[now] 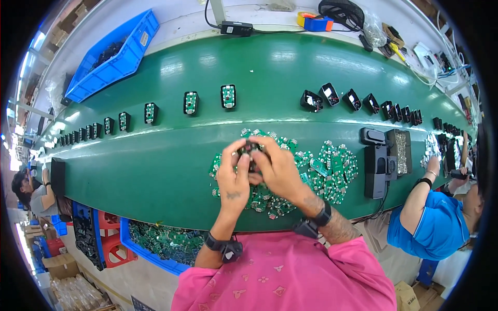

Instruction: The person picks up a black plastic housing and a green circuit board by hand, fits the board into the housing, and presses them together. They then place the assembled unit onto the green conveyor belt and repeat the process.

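Both of my hands meet over the pile of small green circuit boards (pixel 334 173) at the middle of the bench. My left hand (pixel 232 179) and my right hand (pixel 282 168) are closed around a small black housing (pixel 251 149). The thumbs press on it from the near side, and the fingers hide most of it. Whether a board sits inside it I cannot tell. Beyond my hands stands a black housing with a green board in it (pixel 228 97), at the near end of a row of like ones that runs off to the left.
More black housings (pixel 329 94) line the bench to the right, behind a grey and black device (pixel 375 171) and a box of small metal parts (pixel 400 150). A blue bin (pixel 111 62) stands far left, a blue tray of boards (pixel 168 239) below the edge. Co-workers sit at both sides.
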Action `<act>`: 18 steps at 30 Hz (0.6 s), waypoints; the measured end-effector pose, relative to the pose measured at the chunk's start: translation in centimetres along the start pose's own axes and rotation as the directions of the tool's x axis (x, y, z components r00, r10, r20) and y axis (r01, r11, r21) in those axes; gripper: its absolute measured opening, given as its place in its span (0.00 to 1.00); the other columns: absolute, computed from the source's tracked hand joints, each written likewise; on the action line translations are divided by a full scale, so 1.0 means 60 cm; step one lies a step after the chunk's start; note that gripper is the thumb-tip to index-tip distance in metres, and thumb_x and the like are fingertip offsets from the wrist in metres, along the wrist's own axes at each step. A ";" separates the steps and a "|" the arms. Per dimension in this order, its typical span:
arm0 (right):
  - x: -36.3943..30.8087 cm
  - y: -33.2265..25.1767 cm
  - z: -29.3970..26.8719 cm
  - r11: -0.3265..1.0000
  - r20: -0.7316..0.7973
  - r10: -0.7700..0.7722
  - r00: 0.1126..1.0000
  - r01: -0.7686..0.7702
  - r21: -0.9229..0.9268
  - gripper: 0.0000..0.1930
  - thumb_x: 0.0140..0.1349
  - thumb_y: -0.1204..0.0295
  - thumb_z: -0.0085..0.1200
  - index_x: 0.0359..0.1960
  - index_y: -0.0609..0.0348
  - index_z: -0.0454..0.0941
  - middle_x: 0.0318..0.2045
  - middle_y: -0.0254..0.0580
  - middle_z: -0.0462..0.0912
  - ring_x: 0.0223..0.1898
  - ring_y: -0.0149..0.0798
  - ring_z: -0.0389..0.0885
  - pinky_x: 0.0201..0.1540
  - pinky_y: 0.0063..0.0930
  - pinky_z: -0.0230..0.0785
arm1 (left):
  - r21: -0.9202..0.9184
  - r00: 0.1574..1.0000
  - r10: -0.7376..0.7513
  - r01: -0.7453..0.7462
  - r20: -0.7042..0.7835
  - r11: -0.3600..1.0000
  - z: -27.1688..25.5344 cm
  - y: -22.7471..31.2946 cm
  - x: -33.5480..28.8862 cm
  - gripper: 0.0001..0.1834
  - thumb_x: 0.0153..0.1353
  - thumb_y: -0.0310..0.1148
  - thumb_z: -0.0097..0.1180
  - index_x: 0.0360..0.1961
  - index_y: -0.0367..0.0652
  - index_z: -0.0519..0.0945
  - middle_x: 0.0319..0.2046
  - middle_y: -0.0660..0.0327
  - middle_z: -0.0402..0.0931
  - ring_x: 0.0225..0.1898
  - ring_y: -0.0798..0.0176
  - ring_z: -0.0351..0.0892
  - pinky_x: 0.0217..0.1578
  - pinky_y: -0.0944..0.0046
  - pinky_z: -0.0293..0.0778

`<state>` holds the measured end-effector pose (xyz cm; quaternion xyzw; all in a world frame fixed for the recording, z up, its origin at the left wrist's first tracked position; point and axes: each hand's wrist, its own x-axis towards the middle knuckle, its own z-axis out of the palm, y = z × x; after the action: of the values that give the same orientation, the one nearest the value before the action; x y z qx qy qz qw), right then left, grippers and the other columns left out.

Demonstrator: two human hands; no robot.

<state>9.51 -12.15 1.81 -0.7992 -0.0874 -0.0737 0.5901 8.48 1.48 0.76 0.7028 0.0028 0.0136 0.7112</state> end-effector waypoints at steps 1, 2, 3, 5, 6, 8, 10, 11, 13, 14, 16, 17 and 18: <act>0.026 0.001 -0.013 0.995 0.059 0.076 0.995 -0.072 -0.065 0.14 0.68 0.72 0.50 0.54 0.60 0.73 0.36 0.46 0.84 0.29 0.35 0.84 0.30 0.28 0.76 | -0.004 1.000 0.004 -0.004 -0.002 1.000 0.003 0.012 0.006 0.19 0.71 0.32 0.49 0.61 0.39 0.69 0.46 0.51 0.79 0.32 0.67 0.83 0.29 0.69 0.80; 0.057 0.034 -0.029 0.981 -0.057 -0.028 0.998 0.016 -0.196 0.15 0.68 0.71 0.50 0.54 0.60 0.73 0.34 0.46 0.84 0.27 0.36 0.84 0.28 0.29 0.77 | -0.105 0.999 -0.049 0.047 -0.015 0.993 0.013 0.037 0.011 0.22 0.71 0.33 0.49 0.63 0.39 0.65 0.51 0.50 0.76 0.32 0.65 0.84 0.29 0.68 0.81; 0.096 0.088 -0.038 0.942 -0.148 -0.148 0.978 0.094 -0.322 0.15 0.68 0.70 0.50 0.54 0.60 0.73 0.32 0.46 0.84 0.26 0.37 0.84 0.27 0.30 0.77 | -0.200 0.994 -0.103 0.094 -0.034 0.975 0.018 0.048 0.014 0.26 0.71 0.34 0.49 0.66 0.40 0.61 0.55 0.48 0.73 0.33 0.62 0.85 0.29 0.68 0.81; 0.173 0.137 -0.059 0.959 -0.185 0.011 0.983 -0.063 -0.275 0.16 0.66 0.70 0.51 0.54 0.59 0.74 0.30 0.48 0.84 0.26 0.38 0.85 0.24 0.33 0.76 | -0.173 0.997 -0.070 0.061 -0.043 0.983 0.010 0.043 0.007 0.30 0.70 0.35 0.50 0.68 0.39 0.55 0.61 0.46 0.67 0.32 0.58 0.86 0.29 0.69 0.81; 0.195 0.155 -0.061 0.959 -0.188 0.003 0.982 -0.056 -0.276 0.16 0.66 0.70 0.51 0.54 0.59 0.74 0.30 0.48 0.84 0.26 0.38 0.85 0.24 0.33 0.76 | -0.165 0.995 -0.095 0.095 0.009 0.982 0.007 0.035 0.000 0.29 0.70 0.35 0.50 0.68 0.38 0.56 0.60 0.46 0.67 0.31 0.59 0.86 0.28 0.69 0.81; 0.227 0.163 -0.064 0.898 -0.229 0.162 0.960 -0.239 -0.370 0.18 0.65 0.67 0.54 0.55 0.60 0.74 0.32 0.55 0.84 0.30 0.47 0.86 0.29 0.41 0.77 | -0.174 0.984 -0.167 0.177 0.070 0.969 0.007 0.036 -0.015 0.27 0.70 0.33 0.50 0.65 0.36 0.59 0.57 0.47 0.71 0.31 0.60 0.85 0.27 0.71 0.80; 0.227 0.166 -0.080 0.812 -0.216 0.085 0.973 -0.193 -0.551 0.19 0.64 0.66 0.55 0.54 0.61 0.74 0.34 0.58 0.83 0.34 0.51 0.85 0.34 0.44 0.77 | -0.161 0.979 -0.186 0.198 0.089 0.967 0.001 0.027 -0.034 0.26 0.70 0.33 0.50 0.65 0.36 0.60 0.55 0.48 0.73 0.31 0.61 0.85 0.27 0.71 0.79; 0.223 0.153 -0.085 0.691 -0.190 0.025 0.982 -0.154 -0.706 0.20 0.63 0.64 0.57 0.54 0.62 0.74 0.35 0.60 0.83 0.37 0.54 0.84 0.38 0.47 0.76 | -0.142 0.970 -0.219 0.234 0.109 0.962 -0.009 0.020 -0.043 0.25 0.69 0.32 0.50 0.65 0.36 0.61 0.52 0.49 0.75 0.30 0.61 0.85 0.27 0.71 0.79; 0.203 0.098 -0.119 0.609 -0.165 0.050 0.985 -0.161 -0.776 0.23 0.59 0.63 0.61 0.53 0.60 0.75 0.45 0.56 0.79 0.46 0.56 0.79 0.47 0.49 0.74 | -0.141 0.974 -0.223 0.226 0.040 0.964 -0.038 0.020 -0.068 0.22 0.70 0.34 0.50 0.61 0.34 0.65 0.50 0.49 0.77 0.28 0.61 0.85 0.27 0.72 0.79; 0.191 0.076 -0.149 0.560 -0.159 0.062 0.985 -0.166 -0.811 0.25 0.56 0.64 0.63 0.54 0.59 0.74 0.50 0.51 0.77 0.47 0.56 0.79 0.48 0.47 0.74 | -0.077 0.977 -0.215 0.215 0.014 0.974 -0.057 0.019 -0.077 0.21 0.70 0.33 0.50 0.60 0.34 0.66 0.50 0.50 0.77 0.28 0.62 0.85 0.27 0.72 0.79; 0.177 0.075 -0.214 0.480 -0.057 0.117 0.991 -0.107 -0.871 0.30 0.50 0.66 0.67 0.56 0.58 0.73 0.52 0.50 0.76 0.47 0.56 0.80 0.47 0.45 0.75 | -0.020 0.980 -0.197 0.196 -0.004 0.980 -0.064 0.024 -0.084 0.19 0.69 0.31 0.50 0.57 0.33 0.68 0.49 0.50 0.77 0.27 0.64 0.83 0.26 0.72 0.78; 0.172 0.090 -0.238 0.448 -0.007 0.111 0.994 -0.056 -0.892 0.31 0.48 0.67 0.68 0.57 0.58 0.73 0.51 0.50 0.77 0.46 0.55 0.80 0.46 0.45 0.75 | -0.024 0.979 -0.204 0.204 0.008 0.979 -0.054 0.028 -0.084 0.19 0.69 0.31 0.50 0.57 0.33 0.68 0.49 0.50 0.77 0.27 0.64 0.83 0.26 0.72 0.78; 0.171 0.109 -0.252 0.443 -0.022 0.119 0.993 -0.073 -0.894 0.31 0.48 0.67 0.68 0.57 0.58 0.73 0.51 0.50 0.77 0.46 0.55 0.80 0.46 0.45 0.75 | -0.049 0.983 -0.181 0.183 0.043 0.982 -0.039 0.037 -0.078 0.19 0.68 0.29 0.50 0.58 0.33 0.68 0.48 0.50 0.78 0.28 0.64 0.84 0.26 0.72 0.78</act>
<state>20.77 -27.96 2.41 -0.9948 -0.0031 -0.0574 0.0840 3.69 3.75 2.85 0.6807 0.0529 -0.0650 0.7278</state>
